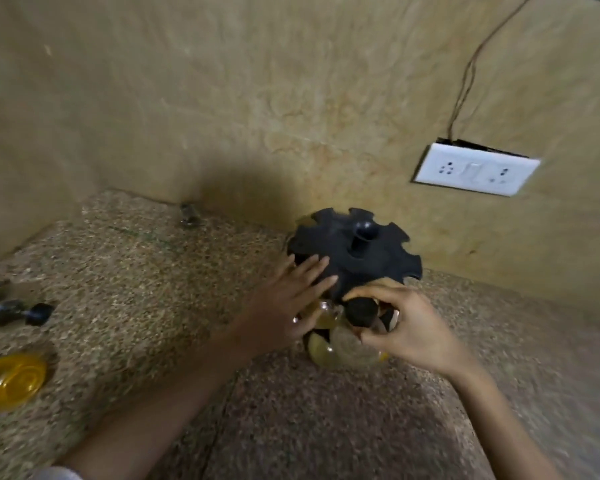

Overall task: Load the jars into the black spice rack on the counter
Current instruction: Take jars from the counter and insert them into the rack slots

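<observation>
No labels; R hand (400, 327) pinches jar (361, 311).

A speckled stone counter (146, 271) runs into a corner of mottled beige wall (222, 98). On the right stretch of wall a white switch plate (476, 169) sits slightly askew, with two sockets and a switch between them. A thin wire (471, 64) climbs from a dark gap at its top edge up and to the right, out of view.
</observation>
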